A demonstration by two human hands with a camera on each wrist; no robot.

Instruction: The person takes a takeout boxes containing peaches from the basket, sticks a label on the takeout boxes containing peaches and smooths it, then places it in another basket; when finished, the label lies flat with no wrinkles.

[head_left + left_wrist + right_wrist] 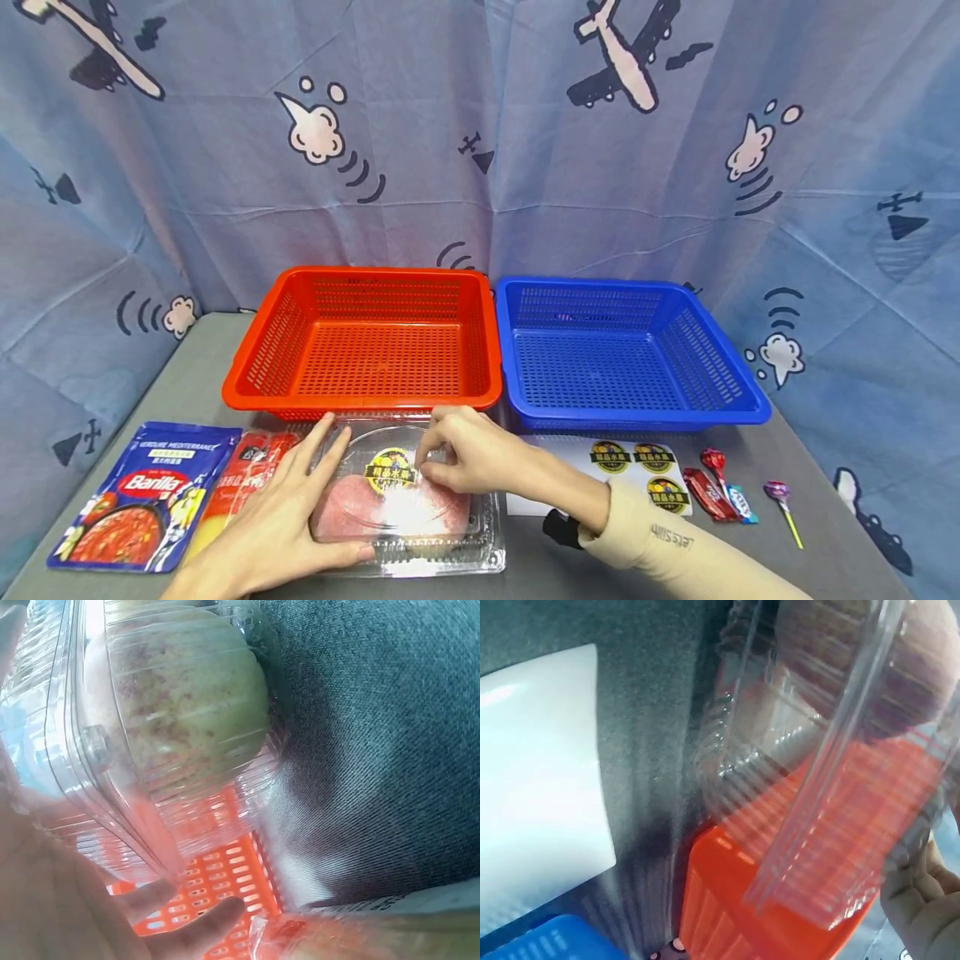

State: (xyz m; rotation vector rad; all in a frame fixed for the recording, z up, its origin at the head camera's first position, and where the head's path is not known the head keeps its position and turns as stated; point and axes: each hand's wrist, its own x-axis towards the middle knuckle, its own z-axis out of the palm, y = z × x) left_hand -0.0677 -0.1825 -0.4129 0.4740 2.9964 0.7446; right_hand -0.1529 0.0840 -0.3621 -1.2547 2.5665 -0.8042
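A clear plastic clamshell box [405, 546] with round pinkish fruit [348, 508] inside lies in front of the red basket. On its lid is a round black and yellow sticker [390, 472]. My left hand [273, 508] rests along the box's left side, fingers spread and thumb over the near edge. My right hand [472, 450] is over the lid with curled fingers, thumb and index fingertip pinching at the sticker's right edge. In the left wrist view, a greenish, speckled fruit [195, 705] shows through the box wall.
Behind the box stand a red basket [495, 375] and a blue basket [517, 400]. Right of it lies a white sticker sheet [536, 492] with several stickers, then wrapped sweets [708, 496] and lollipops [777, 492]. A blue sauce pouch [142, 500] and a red packet [243, 475] lie left.
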